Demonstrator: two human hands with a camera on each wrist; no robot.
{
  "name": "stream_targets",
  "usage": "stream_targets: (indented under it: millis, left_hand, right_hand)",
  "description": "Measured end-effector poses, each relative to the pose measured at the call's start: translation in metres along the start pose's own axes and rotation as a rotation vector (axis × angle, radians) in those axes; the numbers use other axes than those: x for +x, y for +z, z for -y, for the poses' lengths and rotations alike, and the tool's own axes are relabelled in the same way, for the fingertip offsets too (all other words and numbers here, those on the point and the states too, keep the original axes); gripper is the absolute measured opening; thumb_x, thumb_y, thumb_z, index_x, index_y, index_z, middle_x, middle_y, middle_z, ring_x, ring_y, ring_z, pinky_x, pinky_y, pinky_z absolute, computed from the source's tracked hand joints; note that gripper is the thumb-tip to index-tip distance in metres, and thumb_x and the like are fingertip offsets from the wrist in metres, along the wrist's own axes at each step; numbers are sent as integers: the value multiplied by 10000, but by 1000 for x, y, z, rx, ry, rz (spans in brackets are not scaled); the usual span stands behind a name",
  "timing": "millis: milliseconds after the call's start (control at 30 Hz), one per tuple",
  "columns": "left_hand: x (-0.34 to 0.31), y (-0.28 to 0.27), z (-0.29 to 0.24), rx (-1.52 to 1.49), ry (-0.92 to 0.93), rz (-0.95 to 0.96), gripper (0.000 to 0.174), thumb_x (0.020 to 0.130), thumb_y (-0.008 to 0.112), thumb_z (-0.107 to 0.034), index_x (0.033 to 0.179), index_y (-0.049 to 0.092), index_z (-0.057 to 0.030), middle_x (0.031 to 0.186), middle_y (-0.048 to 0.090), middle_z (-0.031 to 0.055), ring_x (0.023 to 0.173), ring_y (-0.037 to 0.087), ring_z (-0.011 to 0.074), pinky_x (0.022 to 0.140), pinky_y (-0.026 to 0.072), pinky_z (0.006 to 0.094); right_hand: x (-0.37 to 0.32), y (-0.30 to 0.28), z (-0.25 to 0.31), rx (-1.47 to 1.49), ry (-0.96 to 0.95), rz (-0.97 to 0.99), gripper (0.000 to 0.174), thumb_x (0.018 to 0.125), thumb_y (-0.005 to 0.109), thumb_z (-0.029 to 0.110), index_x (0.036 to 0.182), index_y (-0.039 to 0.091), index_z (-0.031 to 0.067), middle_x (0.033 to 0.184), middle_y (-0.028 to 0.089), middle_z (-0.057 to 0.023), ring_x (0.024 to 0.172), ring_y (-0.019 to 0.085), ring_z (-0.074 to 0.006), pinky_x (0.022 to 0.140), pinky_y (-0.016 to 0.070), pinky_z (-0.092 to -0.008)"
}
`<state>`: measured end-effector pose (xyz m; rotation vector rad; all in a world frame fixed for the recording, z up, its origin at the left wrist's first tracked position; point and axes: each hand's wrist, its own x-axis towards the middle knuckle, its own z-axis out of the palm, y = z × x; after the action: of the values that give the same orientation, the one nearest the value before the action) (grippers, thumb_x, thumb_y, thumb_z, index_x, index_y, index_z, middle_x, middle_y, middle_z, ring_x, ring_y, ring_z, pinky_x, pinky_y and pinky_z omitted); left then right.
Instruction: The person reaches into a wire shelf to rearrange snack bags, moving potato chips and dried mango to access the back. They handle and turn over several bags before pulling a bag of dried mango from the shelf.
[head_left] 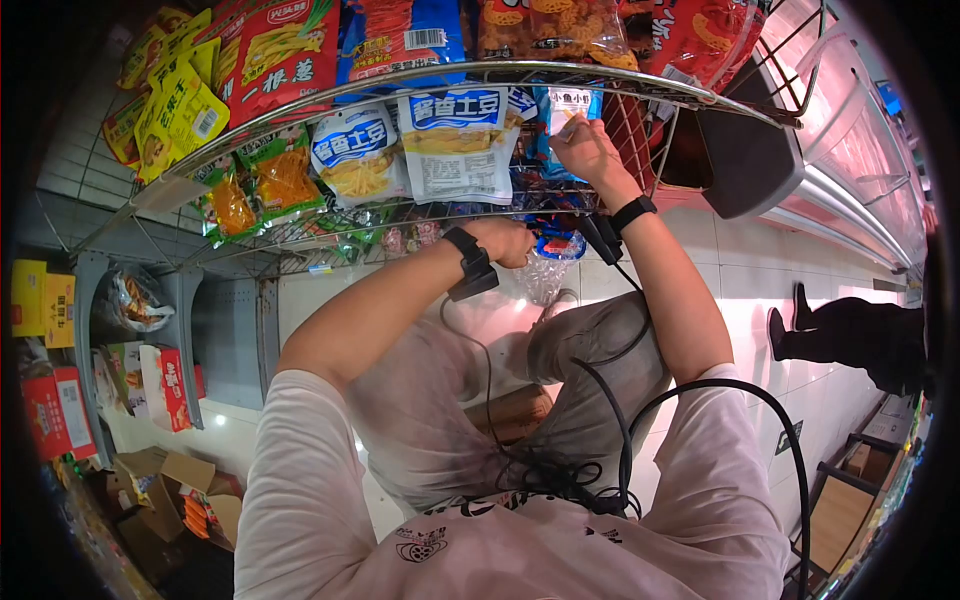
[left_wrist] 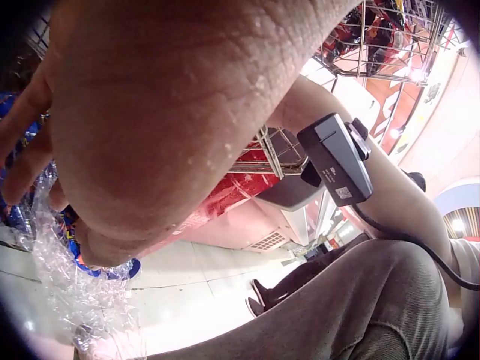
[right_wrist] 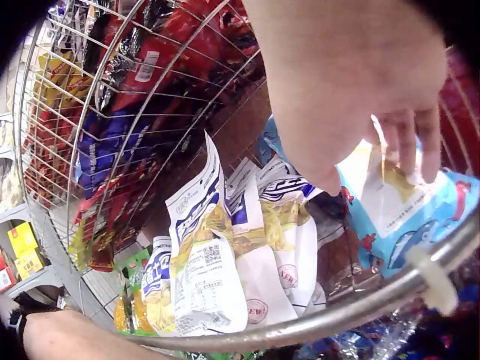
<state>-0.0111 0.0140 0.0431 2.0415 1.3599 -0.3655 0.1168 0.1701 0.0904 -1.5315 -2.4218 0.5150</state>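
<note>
My right hand [head_left: 590, 155] grips a light-blue snack packet [head_left: 575, 103] with a white label, at the right end of the wire basket's upper tier. In the right wrist view, the fingers lie across the packet's [right_wrist: 409, 225] front. Beside it stand white-and-blue potato snack pouches [head_left: 455, 150], upright in a row. Lower down, my left hand [head_left: 500, 243] holds crinkled clear plastic [head_left: 545, 278] at the lower tier. Blue-wrapped packets [left_wrist: 19, 217] lie by its fingers in the left wrist view, partly hidden behind the hand.
A curved metal rim [head_left: 480, 70] runs along the wire rack. Red snack bags [head_left: 285, 55] and yellow packets [head_left: 180, 115] fill the tier behind it. Black cables [head_left: 575, 470] cross my lap. A grey shelf [head_left: 90, 330] stands left, and another person's legs [head_left: 850, 335] show at right.
</note>
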Motion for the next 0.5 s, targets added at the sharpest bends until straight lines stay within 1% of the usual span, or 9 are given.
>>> stream_targets:
  millis: [67, 200, 233, 267, 367, 500]
  left_hand:
    - [1, 0, 0, -5, -2, 7, 405, 856, 629, -269, 1216, 688, -94, 1216, 674, 182, 1102, 650, 358, 957, 512, 445]
    - [4, 5, 4, 1, -2, 3, 402, 855, 631, -269, 1211, 689, -90, 1215, 675, 182, 1103, 650, 357, 959, 511, 444]
    - [5, 10, 7, 26, 38, -59, 336, 860, 605, -268, 1103, 711, -63, 1109, 702, 190, 1020, 674, 353, 906, 528, 443]
    - [7, 13, 9, 51, 78, -122, 309, 864, 578, -266, 996, 734, -35, 1003, 729, 199, 937, 698, 349, 852, 546, 443]
    - [5, 10, 7, 43, 77, -113, 310, 870, 581, -272, 990, 735, -32, 1001, 730, 197, 936, 699, 349, 848, 547, 445]
    - [6, 11, 8, 50, 75, -108, 312, 873, 583, -276, 994, 735, -32, 1002, 730, 196, 937, 699, 349, 848, 547, 444]
  right_hand:
    - [-1, -2, 2, -26, 38, 21, 690, 852, 607, 518, 1270, 556, -28, 1295, 538, -279, 1150, 614, -403, 966, 516, -445]
    - [9, 9, -7, -46, 40, 34, 708, 852, 599, 527, 1285, 546, -31, 1302, 535, -278, 1167, 606, -408, 970, 514, -452]
    - [12, 13, -11, -58, 33, 47, 709, 855, 596, 527, 1291, 543, -30, 1303, 535, -277, 1174, 604, -408, 974, 512, -453]
    - [15, 16, -14, -70, 27, 60, 710, 857, 593, 527, 1296, 540, -29, 1304, 535, -277, 1180, 603, -408, 978, 511, -454]
    - [8, 8, -6, -74, 64, 57, 697, 864, 586, 527, 1288, 542, -25, 1300, 538, -270, 1184, 604, -403, 978, 511, -457]
    - [5, 4, -1, -107, 69, 68, 676, 870, 583, 529, 1263, 553, -21, 1298, 541, -262, 1179, 609, -396, 972, 516, -452]
